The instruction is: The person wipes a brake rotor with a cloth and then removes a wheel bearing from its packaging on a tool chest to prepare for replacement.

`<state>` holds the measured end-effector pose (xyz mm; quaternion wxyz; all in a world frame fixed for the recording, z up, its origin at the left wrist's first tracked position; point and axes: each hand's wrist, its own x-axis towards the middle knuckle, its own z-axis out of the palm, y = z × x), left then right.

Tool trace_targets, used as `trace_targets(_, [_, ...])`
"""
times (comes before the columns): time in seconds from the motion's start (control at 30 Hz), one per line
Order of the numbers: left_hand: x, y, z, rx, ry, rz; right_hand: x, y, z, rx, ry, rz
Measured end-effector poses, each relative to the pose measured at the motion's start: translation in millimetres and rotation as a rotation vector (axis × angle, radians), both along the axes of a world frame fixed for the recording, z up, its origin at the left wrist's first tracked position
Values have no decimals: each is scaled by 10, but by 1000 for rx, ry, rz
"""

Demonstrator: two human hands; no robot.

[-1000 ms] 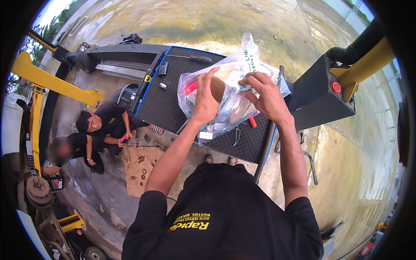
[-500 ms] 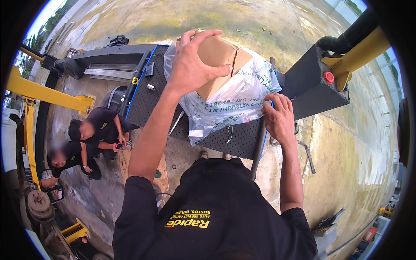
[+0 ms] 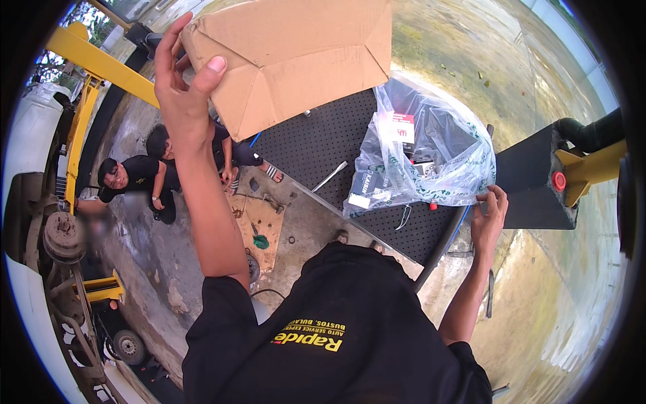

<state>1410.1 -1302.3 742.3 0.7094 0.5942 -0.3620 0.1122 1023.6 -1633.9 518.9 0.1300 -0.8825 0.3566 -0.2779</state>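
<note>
You're gripping a big tan cardboard box (image 3: 303, 71) in your L hand (image 3: 187, 101), thumb pressing on its near face and fingers wrapping round its L end, so the grip is clamping firmly at that end. The box is hanging in mid-air, tilted, blocking your view of the table's far L part.

Your R hand (image 3: 490, 219) is sitting w/ curled fingers at the lower R edge of a clear plastic bag w/ green print (image 3: 464, 185); can't really tell if those fingertips are pinching the film or just resting against it.

The bag is lying open on a black dotted mat (image 3: 316, 145) atop the table, w/ a small red-and-white carton (image 3: 402, 128) showing thru the plastic. A slim silver metal tool (image 3: 330, 176) is lying on the mat's near edge, L of the bag, & a thin white loop (image 3: 404, 217) is lying just below it.

Off to your L, two co-workers in dark shirts (image 3: 139, 174) are staying low by a stained tan board (image 3: 262, 219) on the floor. A black post w/ a red button (image 3: 531, 202) is standing on your R.
</note>
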Motion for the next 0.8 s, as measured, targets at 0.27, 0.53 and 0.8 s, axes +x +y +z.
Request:
trace_targets(0.27, [-157,-165,-1921,144,-173,396,29,114,467,-34,171,146])
trace_targets(0.53, [-791,-297,-3005,110,-144,371,-191,164,738,38,374,123])
trace_targets(0.8, [-896,104,-3205,264,-152,317,668,695,1107,-130,-163,156])
